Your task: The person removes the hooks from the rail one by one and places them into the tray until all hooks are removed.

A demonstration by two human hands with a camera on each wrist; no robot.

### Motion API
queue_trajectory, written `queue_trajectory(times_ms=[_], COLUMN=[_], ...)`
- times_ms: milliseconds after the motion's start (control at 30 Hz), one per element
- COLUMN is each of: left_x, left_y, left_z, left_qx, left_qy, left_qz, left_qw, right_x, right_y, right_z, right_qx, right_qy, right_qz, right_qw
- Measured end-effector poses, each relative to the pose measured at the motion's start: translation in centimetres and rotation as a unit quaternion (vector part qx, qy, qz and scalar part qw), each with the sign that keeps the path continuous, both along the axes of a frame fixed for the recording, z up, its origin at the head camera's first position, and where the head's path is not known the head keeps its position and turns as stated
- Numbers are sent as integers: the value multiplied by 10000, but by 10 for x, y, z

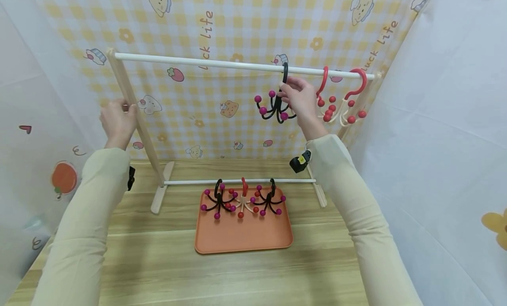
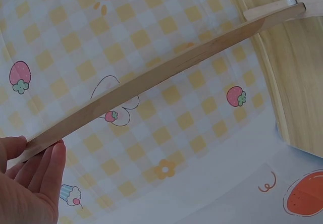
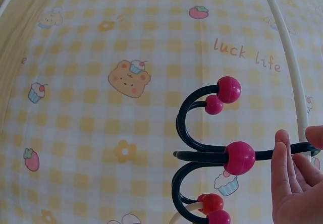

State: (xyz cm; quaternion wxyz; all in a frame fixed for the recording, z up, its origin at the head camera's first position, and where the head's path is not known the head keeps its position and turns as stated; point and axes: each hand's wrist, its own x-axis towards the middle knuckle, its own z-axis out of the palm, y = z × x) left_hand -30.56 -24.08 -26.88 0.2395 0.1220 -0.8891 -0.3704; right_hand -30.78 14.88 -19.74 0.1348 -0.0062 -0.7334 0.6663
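My left hand (image 1: 119, 121) pinches the upper part of the rack's left wooden post (image 2: 166, 75) between thumb and fingers. My right hand (image 1: 299, 99) holds the stem of a black multi-arm hook hanger (image 3: 202, 157) with magenta ball tips. This hanger's curved top is over the white top rail (image 1: 206, 63); its arms hang below my fingers. To the right of that hand, two hangers with red hooks (image 1: 362, 83) and red balls hang from the same rail, one partly hidden by the hand.
An orange tray (image 1: 243, 237) lies on the wood-grain table (image 1: 158, 262) in front of the rack. Two black hangers (image 1: 219, 199) and a red-hooked cream hanger (image 1: 243, 200) lie toward its back edge. A lower white rail (image 1: 182, 182) runs behind it. Checked cloth (image 1: 222, 134) hangs behind.
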Motion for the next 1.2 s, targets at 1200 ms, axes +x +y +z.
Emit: queue_trajectory(times_ms=[1200], left_x=[-4], left_y=[-1], left_z=[0], left_qx=[-93], left_qy=[61], left_qz=[97], left_qw=[9999], right_x=[15], right_y=[4], right_z=[7], right_qx=[-184], right_qy=[829], right_qz=[604], right_qw=[9946])
